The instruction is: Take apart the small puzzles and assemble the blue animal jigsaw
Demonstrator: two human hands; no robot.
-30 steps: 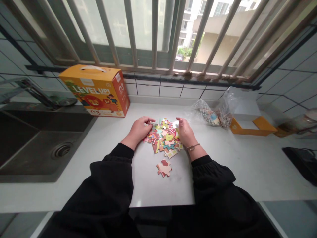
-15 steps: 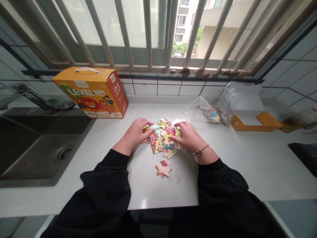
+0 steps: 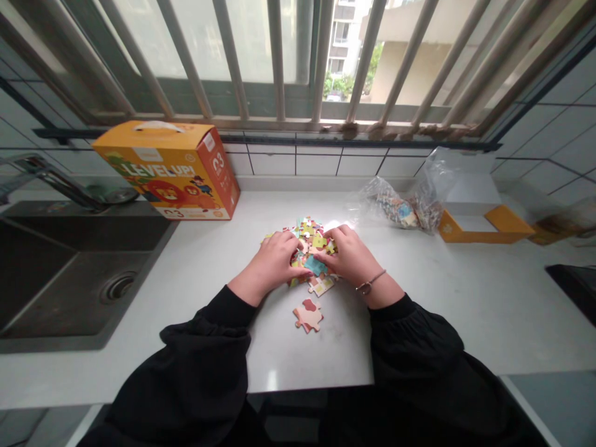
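Note:
A heap of colourful puzzle pieces (image 3: 311,231) lies on the white counter between my hands. My left hand (image 3: 278,257) rests over the heap's left side, fingers curved and thumb apart, touching pieces. On the right side, my right hand (image 3: 345,253) touches the heap, its thumb near a teal piece (image 3: 315,266) and its fingers spread from the thumb. Neither hand visibly lifts a piece; what lies under the palms is hidden. Nearer the counter's front edge, a pinkish piece with a brown patch (image 3: 308,315) lies apart from the heap.
An orange "LEVEL UP!" box (image 3: 167,171) stands at the back left beside a dark sink (image 3: 88,273) with a tap. At the back right are a clear bag of pieces (image 3: 403,211) and an open orange-and-white box (image 3: 484,226). A dark object (image 3: 572,288) sits far right.
My left hand has moved right and slightly nearer, over the heap. My right hand has shifted slightly left. The heap is more compact, and a teal piece shows more plainly between the hands.

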